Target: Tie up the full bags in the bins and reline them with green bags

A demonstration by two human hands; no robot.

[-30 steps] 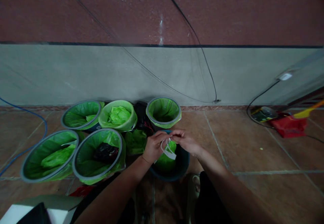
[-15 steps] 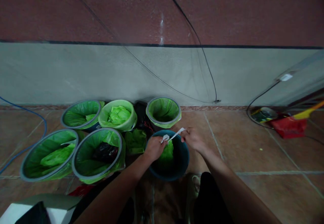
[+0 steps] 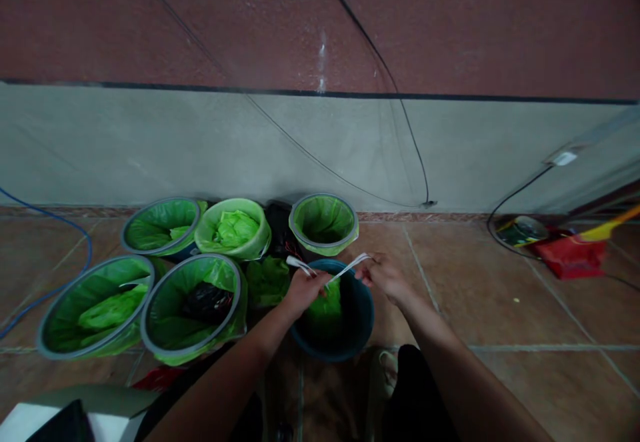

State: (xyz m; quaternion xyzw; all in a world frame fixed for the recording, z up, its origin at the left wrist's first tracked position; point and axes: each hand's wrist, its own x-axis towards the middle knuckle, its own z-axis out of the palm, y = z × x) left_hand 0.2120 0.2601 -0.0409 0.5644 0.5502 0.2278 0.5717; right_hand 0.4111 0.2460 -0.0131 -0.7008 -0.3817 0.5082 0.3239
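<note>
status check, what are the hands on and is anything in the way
Left hand and right hand gripping white strap, straight between them. Green bag in blue bucket below. Lined bin close behind bucket, not blocking hands.

Six bins: three in the far row, namely two gray-rimmed bins with one light-green bin between; two near gray-rimmed bins at left; and one teal bin at center. Two black bags. Two hands, one left hand and one right hand, at a white drawstring whose strands are too fine to count. On the right, one red dustpan and one tin. On the left, one blue hose.
</note>
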